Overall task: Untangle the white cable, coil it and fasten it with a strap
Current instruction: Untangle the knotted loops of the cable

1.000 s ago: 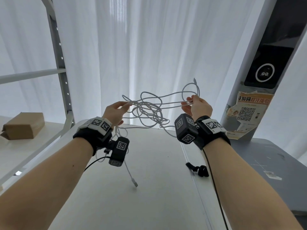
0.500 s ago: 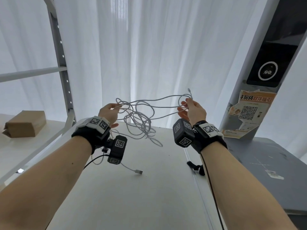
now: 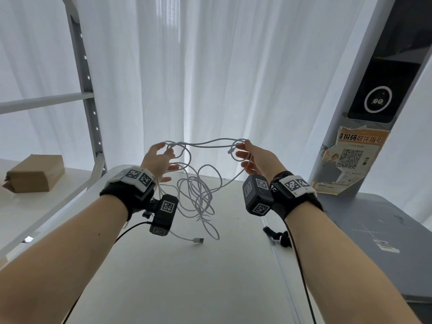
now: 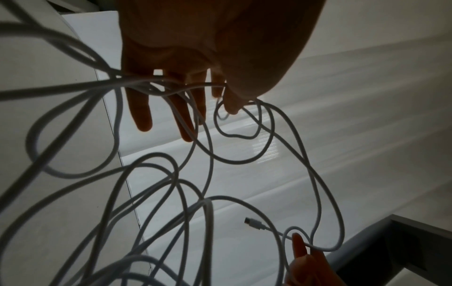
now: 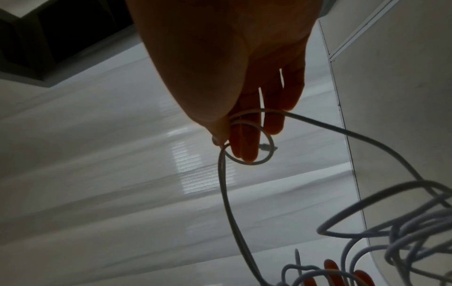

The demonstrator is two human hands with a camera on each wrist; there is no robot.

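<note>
Over on the far left we've got a brown cardboard box (image 3: 35,173) sitting on a shelf of the grey metal rack (image 3: 90,108), with white curtains (image 3: 210,66) behind everything. Our left hand (image 3: 159,160) is up in the air with the fingers (image 4: 140,108) spread and mostly straight, and several strands of the white cable (image 3: 198,195) are draped across them – the thumb looks like it's pressing one strand against the hand, though we can't tell how firm that grip is. The cable stretches between both hands and the rest hangs down in a loose tangle of loops over the white table (image 3: 187,277), with one USB plug (image 3: 198,240) dangling just above the tabletop. Our right hand (image 3: 257,157) has thumb and fingers curled round a small loop of cable, and the other, smaller connector (image 3: 231,150) pokes out just beside the fingertips. Both wrists wear black bands with square black-and-white marker tags. A black strap (image 3: 278,237) lies on the table near the right forearm. Further right there's a grey table (image 3: 385,230) and a grey pillar (image 3: 350,101) with a dark panel and a white ring on it – below that, a torn orange poster (image 3: 350,157) with a QR code and Chinese text we can only partly make out.
</note>
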